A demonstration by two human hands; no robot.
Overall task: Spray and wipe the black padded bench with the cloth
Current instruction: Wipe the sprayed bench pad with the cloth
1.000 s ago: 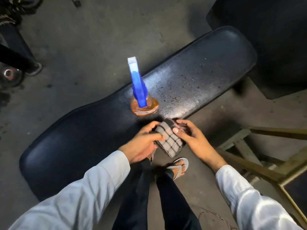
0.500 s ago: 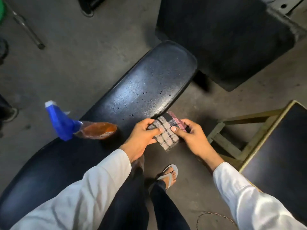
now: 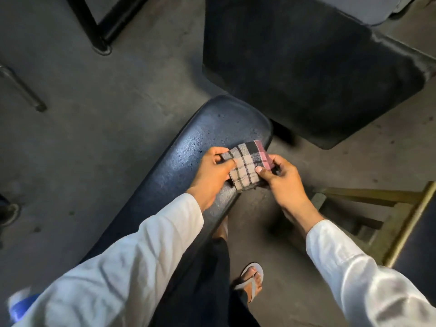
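The black padded bench [image 3: 188, 159] on the concrete floor [image 3: 106, 138] carries scattered droplets near its rounded end.

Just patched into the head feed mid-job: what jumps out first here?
Dead centre, both hands hold a folded plaid cloth over the near edge of the black padded bench: the left hand grips its left side, the right hand pinches its right. The bench's far end is speckled with droplets. At bottom left, a blurred blue spray bottle peeks out beside the left sleeve.
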